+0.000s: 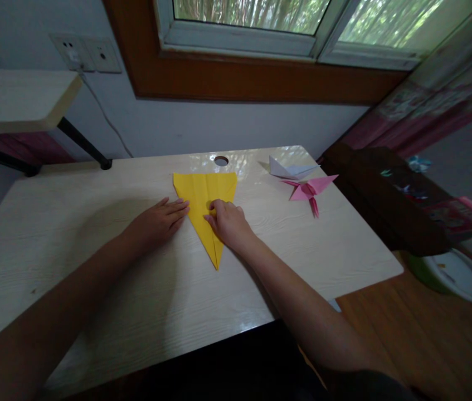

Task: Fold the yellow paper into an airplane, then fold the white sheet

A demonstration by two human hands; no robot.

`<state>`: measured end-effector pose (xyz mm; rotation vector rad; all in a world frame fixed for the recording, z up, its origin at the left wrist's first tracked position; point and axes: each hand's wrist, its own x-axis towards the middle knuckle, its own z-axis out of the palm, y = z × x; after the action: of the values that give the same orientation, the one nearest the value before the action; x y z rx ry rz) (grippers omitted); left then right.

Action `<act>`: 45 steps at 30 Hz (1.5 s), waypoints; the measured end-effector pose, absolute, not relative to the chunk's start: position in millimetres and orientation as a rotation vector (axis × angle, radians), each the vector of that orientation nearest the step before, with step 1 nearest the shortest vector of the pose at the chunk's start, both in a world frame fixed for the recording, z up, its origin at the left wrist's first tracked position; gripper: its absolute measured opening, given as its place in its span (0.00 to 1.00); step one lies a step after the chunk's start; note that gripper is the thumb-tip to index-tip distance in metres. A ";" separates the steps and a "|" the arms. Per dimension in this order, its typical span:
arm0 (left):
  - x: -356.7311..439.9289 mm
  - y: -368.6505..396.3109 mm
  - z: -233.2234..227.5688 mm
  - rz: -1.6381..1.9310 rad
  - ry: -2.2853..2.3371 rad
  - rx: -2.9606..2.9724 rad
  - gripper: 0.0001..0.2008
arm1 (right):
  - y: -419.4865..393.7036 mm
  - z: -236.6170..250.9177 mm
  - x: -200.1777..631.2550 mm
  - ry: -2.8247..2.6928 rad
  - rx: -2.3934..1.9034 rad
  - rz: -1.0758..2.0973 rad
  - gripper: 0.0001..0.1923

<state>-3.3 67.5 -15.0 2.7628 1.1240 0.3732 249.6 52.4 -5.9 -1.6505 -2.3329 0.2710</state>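
Left hand (158, 220) lies flat and open at nine o'clock, steadying the yellow folded paper triangle (204, 197); right hand (228, 223) presses its centre crease, fingers curled, gripping nothing.

No legible text, label, brand, number or sign in the head view. Checked surfaces: yellow folded paper (206, 209) is plain, no print. Pink folded paper (309, 190) and white folded paper (290, 168) at far right of the bench (93, 267) are plain as well. Wall sockets (87, 54) at far left carry no readable marking. Dark cabinet (386, 195) at right bears small coloured stickers and a pink patterned item; too blurred to read any characters. Bowl (457, 275) on the floor at near right shows no lettering.
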 end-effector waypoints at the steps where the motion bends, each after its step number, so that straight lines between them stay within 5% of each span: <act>1: -5.2 72.3 -14.1 0.348 1.154 2.756 0.23 | 52.4 -6.1 249.6 -2.331 -1.646 0.266 0.14; 22: -19.0 109.5 -18.8 0.468 1.801 2.559 0.26 | 54.6 -6.2 250.5 -2.314 -1.626 0.301 0.15; 34: 45.9 7.9 -3.1 0.566 1.022 2.849 0.18 | 55.9 -0.7 248.3 -2.179 -1.775 0.295 0.12; 45: 37.6 0.7 -11.0 0.419 1.378 2.785 0.21 | 51.4 5.1 249.2 -2.179 -1.963 0.217 0.13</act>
<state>37.6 0.7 -11.0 2.7849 1.3780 0.4193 249.2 51.4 5.1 -1.9627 -2.1794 0.2170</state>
